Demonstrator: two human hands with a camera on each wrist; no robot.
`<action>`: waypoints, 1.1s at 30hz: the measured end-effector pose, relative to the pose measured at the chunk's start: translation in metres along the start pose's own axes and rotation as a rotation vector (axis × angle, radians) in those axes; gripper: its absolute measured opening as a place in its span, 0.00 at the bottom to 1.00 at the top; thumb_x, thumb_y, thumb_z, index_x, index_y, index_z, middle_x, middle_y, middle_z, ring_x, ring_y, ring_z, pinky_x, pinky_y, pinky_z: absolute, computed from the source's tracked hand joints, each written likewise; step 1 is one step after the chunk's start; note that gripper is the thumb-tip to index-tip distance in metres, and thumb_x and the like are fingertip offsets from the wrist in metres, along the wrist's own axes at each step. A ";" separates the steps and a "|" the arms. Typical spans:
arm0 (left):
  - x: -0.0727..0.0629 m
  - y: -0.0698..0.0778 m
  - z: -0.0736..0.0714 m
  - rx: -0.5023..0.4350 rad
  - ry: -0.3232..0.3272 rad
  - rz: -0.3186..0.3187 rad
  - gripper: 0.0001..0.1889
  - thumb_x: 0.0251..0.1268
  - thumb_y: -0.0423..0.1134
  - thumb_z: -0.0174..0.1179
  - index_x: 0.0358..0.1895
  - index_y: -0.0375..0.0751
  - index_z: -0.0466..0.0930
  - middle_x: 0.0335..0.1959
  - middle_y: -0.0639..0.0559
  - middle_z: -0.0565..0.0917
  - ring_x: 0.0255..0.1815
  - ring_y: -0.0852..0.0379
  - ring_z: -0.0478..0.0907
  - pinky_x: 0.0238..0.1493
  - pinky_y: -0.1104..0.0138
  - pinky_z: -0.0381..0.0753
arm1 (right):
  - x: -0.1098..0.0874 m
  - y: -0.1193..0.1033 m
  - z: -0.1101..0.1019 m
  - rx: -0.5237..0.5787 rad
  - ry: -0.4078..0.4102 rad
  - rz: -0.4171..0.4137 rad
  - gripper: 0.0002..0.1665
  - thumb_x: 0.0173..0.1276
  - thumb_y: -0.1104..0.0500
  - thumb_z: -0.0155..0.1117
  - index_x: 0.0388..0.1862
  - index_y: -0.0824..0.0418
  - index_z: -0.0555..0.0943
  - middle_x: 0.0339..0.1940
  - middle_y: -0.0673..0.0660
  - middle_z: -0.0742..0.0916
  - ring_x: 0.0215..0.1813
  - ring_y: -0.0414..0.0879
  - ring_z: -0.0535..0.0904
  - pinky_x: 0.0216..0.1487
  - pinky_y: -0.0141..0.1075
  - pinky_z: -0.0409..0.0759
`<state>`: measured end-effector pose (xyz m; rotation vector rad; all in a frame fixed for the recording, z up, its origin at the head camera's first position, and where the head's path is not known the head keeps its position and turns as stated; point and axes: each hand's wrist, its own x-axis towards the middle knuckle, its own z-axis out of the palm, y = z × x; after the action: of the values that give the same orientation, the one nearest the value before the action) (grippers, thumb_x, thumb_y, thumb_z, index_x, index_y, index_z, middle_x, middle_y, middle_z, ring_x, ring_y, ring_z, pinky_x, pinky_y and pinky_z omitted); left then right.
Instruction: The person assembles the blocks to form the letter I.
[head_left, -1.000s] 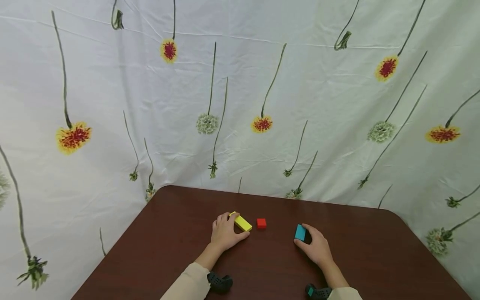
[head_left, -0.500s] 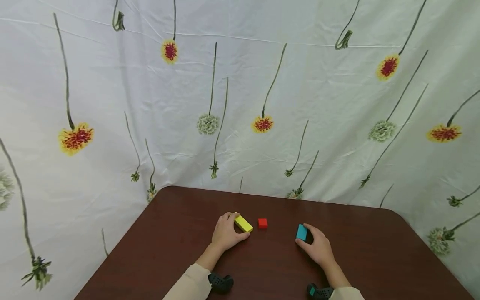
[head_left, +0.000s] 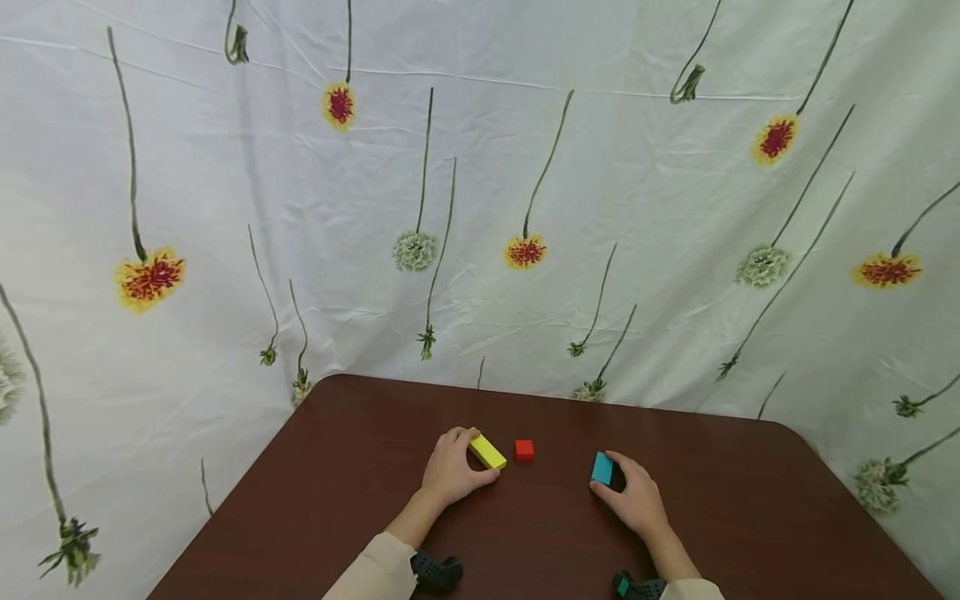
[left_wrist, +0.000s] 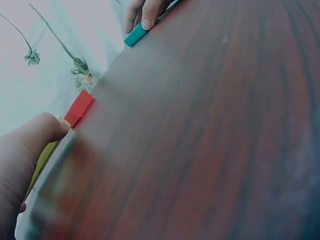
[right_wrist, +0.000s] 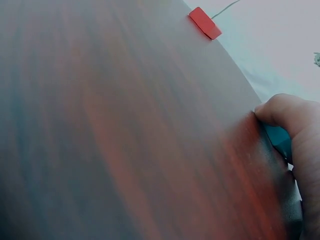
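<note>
Left hand point(head_left: 453, 472) grasping yellow block point(head_left: 487, 450), thumb at the near end, fingers at the far end, block lying at a slant on the dark reddish-brown table point(head_left: 540, 533). Right hand point(head_left: 633, 493) grasping blue block point(head_left: 602, 468) the same way, thumb near, fingertips far; block sits on the palm's left side, fingers curved round its ends. Whether the blue block touches the tabletop is hard to tell, since the thumb covers much of it in the right wrist view. Red block point(head_left: 524, 450) on table between the two hands, untouched, just beside the yellow block with a small gap, well apart from the blue one. Hands apart, both over the far half of the table. Light sleeves point(head_left: 378, 571) on both forearms, dark device point(head_left: 437, 572) at left wrist, another dark device point(head_left: 637, 586) with a green patch at right wrist. Behind the table, white cloth point(head_left: 480, 192) with printed flowers: red-and-yellow heads, pale round heads, long thin stems, some creases across it.
</note>
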<state>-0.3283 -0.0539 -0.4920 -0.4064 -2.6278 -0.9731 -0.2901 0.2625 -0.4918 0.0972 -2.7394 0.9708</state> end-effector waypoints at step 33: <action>-0.013 0.019 -0.010 -0.058 -0.093 0.154 0.36 0.48 0.56 0.73 0.60 0.41 0.76 0.59 0.45 0.74 0.59 0.44 0.71 0.52 0.50 0.76 | 0.001 0.002 0.000 0.010 -0.002 0.008 0.39 0.65 0.48 0.68 0.69 0.65 0.69 0.67 0.70 0.73 0.67 0.69 0.65 0.62 0.66 0.59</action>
<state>-0.3073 -0.0487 -0.4791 -0.6728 -2.6080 -1.0038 -0.2910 0.2641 -0.4932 0.0895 -2.7391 0.9875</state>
